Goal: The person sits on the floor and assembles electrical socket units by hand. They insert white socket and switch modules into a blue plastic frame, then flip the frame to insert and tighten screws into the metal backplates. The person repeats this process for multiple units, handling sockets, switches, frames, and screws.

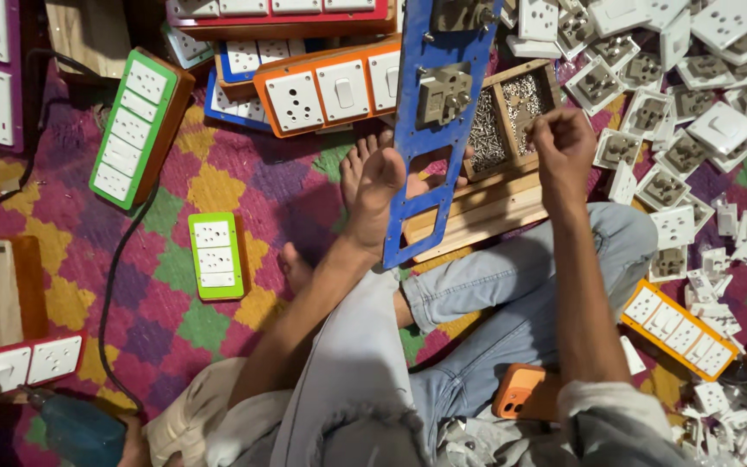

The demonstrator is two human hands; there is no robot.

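a long blue panel (432,130) with rectangular cut-outs is held upright by the left hand (377,186), whose fingers are clenched around its left edge near the lower end; two grey socket modules (443,93) are seen fitted into its upper openings. the panel is stood between the person's bare feet (358,164) and a small wooden tray (512,112), over a patterned floor mat (218,182). the right hand (561,143) is raised just over the tray, its fingers pinched together on something too small to be made out; the tray's two compartments are filled with small silvery screws. loose white sockets and switches (685,95) are heaped to the right of the tray. finished switch boards framed in green (136,125) and orange (330,86) are laid on the mat to the left. an orange phone (525,391) is rested by the person's jeans. at the lower left, a teal drill (75,430) is gripped by another person's hand.
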